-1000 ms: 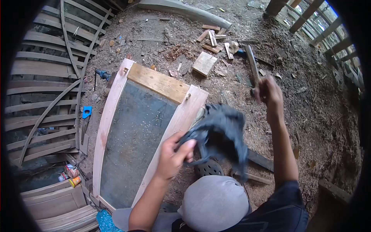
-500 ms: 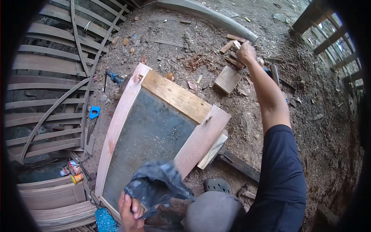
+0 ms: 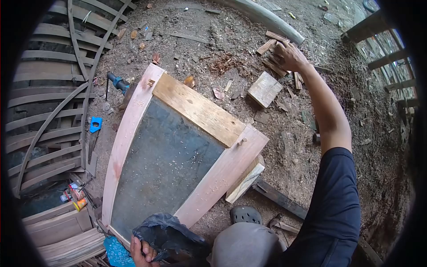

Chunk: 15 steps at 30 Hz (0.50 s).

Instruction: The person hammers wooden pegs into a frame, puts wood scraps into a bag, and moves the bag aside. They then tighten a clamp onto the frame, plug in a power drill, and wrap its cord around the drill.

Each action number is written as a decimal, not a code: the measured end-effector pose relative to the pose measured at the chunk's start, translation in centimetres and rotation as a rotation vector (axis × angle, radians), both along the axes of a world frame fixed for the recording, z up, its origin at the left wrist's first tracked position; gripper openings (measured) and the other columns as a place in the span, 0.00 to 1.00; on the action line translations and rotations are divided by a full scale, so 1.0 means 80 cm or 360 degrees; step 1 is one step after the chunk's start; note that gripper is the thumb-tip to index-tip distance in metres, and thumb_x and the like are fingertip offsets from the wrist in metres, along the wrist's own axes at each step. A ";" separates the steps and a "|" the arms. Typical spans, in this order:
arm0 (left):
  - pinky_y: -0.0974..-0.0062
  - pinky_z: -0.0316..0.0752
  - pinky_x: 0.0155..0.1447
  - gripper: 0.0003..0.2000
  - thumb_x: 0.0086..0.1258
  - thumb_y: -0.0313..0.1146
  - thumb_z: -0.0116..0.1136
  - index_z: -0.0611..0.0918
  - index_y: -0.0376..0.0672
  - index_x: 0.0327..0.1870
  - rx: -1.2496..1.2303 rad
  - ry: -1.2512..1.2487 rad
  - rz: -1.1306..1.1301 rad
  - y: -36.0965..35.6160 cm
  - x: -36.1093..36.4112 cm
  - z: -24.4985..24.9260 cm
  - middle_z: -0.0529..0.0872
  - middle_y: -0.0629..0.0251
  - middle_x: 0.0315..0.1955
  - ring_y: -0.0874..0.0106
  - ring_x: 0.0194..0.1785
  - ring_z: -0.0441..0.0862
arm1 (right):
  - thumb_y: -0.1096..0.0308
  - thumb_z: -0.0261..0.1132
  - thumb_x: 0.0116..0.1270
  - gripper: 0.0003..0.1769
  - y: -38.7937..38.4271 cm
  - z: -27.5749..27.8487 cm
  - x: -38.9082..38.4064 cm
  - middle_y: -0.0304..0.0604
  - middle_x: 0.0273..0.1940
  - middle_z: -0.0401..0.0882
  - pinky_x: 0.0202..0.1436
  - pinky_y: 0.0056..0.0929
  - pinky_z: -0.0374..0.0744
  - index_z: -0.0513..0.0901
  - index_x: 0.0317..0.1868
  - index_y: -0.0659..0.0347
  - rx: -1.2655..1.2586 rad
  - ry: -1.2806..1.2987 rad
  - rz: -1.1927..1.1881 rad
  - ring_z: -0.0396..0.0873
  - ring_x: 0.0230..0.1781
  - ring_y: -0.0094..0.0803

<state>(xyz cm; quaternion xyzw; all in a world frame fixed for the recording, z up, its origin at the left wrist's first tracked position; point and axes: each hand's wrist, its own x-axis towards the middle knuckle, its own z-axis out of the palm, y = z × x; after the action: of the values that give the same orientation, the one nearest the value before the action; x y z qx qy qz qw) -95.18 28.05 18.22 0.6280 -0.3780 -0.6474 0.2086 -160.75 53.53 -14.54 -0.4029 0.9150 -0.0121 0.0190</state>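
Note:
My left hand (image 3: 143,252) is closed on the edge of a black plastic bag (image 3: 171,236), whose mouth gapes open near my knee. Far ahead, at the end of my outstretched arm, my right hand (image 3: 291,57) is over a small pile of wood offcuts (image 3: 275,66) on the ground. Its fingers look apart and reach down among the pieces; their tips are partly hidden. A square wood block (image 3: 265,89) lies just below that pile. Between my hands is a curved wooden frame (image 3: 200,109) around a dark panel, with wood chips on it.
Curved slatted woodwork (image 3: 49,89) fills the left side, with a blue-handled saw (image 3: 95,125) beside it. A blue tool (image 3: 118,82) lies beyond the frame. A grey log (image 3: 267,18) is at the top, a dark beam (image 3: 280,198) at my right, and a wooden structure (image 3: 369,26) at upper right.
My right hand has shifted slightly over the offcuts, and its fingers look more spread. The bag in my left hand has moved lower and nearer to me. The view has shifted slightly.

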 end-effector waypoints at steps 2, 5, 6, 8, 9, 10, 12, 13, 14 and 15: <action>0.89 0.63 0.14 0.09 0.83 0.40 0.45 0.74 0.48 0.40 0.0053 0.0013 -0.0004 -0.001 0.011 -0.004 0.75 0.75 0.18 0.87 0.12 0.68 | 0.69 0.62 0.63 0.30 0.009 -0.003 0.005 0.56 0.60 0.71 0.66 0.46 0.72 0.67 0.65 0.62 -0.0015 0.0051 0.0019 0.71 0.63 0.49; 0.85 0.63 0.22 0.11 0.81 0.40 0.51 0.74 0.47 0.36 0.0266 -0.0072 -0.0141 0.000 0.022 -0.007 0.75 0.71 0.24 0.82 0.19 0.68 | 0.72 0.58 0.65 0.26 0.021 -0.012 -0.006 0.58 0.58 0.70 0.64 0.45 0.73 0.67 0.63 0.64 -0.0318 -0.0016 -0.0149 0.72 0.59 0.50; 0.85 0.58 0.21 0.11 0.82 0.39 0.49 0.71 0.49 0.34 0.0237 -0.0144 -0.0093 0.002 0.018 -0.008 0.72 0.73 0.22 0.83 0.17 0.63 | 0.73 0.56 0.66 0.23 0.021 -0.016 -0.015 0.60 0.58 0.70 0.62 0.44 0.75 0.68 0.62 0.64 -0.0603 -0.0139 -0.0320 0.73 0.57 0.51; 0.86 0.54 0.19 0.13 0.83 0.38 0.48 0.69 0.51 0.32 0.0209 -0.0219 -0.0040 0.001 0.019 -0.008 0.69 0.75 0.20 0.85 0.16 0.59 | 0.71 0.55 0.66 0.20 0.014 -0.008 -0.026 0.66 0.57 0.68 0.60 0.47 0.78 0.68 0.58 0.65 -0.0983 -0.0289 -0.0619 0.75 0.52 0.55; 0.85 0.60 0.22 0.11 0.82 0.40 0.50 0.73 0.48 0.35 0.0262 -0.0101 -0.0100 -0.005 0.032 -0.010 0.73 0.72 0.22 0.82 0.17 0.65 | 0.71 0.55 0.66 0.20 0.010 -0.003 -0.034 0.66 0.57 0.68 0.60 0.47 0.78 0.68 0.58 0.65 -0.0982 -0.0289 -0.0616 0.75 0.52 0.55; 0.84 0.67 0.24 0.12 0.80 0.42 0.51 0.76 0.46 0.37 0.0312 0.0019 -0.0157 -0.004 0.025 -0.008 0.77 0.70 0.25 0.79 0.19 0.70 | 0.69 0.57 0.65 0.21 0.003 0.004 -0.041 0.66 0.57 0.68 0.61 0.47 0.77 0.68 0.58 0.66 -0.0796 -0.0252 -0.0701 0.75 0.53 0.55; 0.87 0.65 0.19 0.10 0.82 0.41 0.48 0.75 0.47 0.39 0.0165 -0.0027 -0.0082 -0.002 0.004 -0.007 0.76 0.72 0.22 0.83 0.16 0.69 | 0.62 0.63 0.62 0.25 -0.009 0.011 -0.045 0.64 0.56 0.70 0.60 0.50 0.78 0.71 0.56 0.67 -0.0540 -0.0190 -0.0807 0.76 0.57 0.57; 0.90 0.63 0.14 0.09 0.83 0.40 0.45 0.74 0.49 0.41 0.0021 -0.0071 -0.0010 0.001 -0.010 -0.005 0.75 0.74 0.19 0.87 0.12 0.68 | 0.62 0.63 0.62 0.25 -0.011 0.008 -0.049 0.64 0.56 0.70 0.60 0.50 0.78 0.71 0.56 0.67 -0.0547 -0.0191 -0.0803 0.76 0.57 0.57; 0.90 0.63 0.14 0.09 0.83 0.40 0.45 0.74 0.49 0.41 0.0012 -0.0067 -0.0006 0.002 -0.010 -0.005 0.75 0.74 0.19 0.87 0.12 0.68 | 0.62 0.65 0.60 0.25 -0.015 0.004 -0.054 0.63 0.57 0.71 0.60 0.49 0.77 0.73 0.56 0.66 -0.0352 -0.0187 -0.0779 0.76 0.57 0.58; 0.90 0.63 0.14 0.09 0.83 0.40 0.45 0.73 0.49 0.41 0.0036 -0.0030 -0.0006 0.003 -0.009 -0.005 0.75 0.75 0.19 0.87 0.12 0.68 | 0.63 0.68 0.58 0.26 -0.020 0.000 -0.057 0.62 0.58 0.72 0.60 0.47 0.77 0.75 0.55 0.65 -0.0158 -0.0186 -0.0753 0.76 0.58 0.59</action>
<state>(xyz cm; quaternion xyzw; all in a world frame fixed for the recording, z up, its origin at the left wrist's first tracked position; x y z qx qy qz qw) -95.94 28.25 17.84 0.6357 -0.3738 -0.6461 0.1968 -165.33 51.91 -14.58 -0.1766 0.9794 -0.0843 0.0489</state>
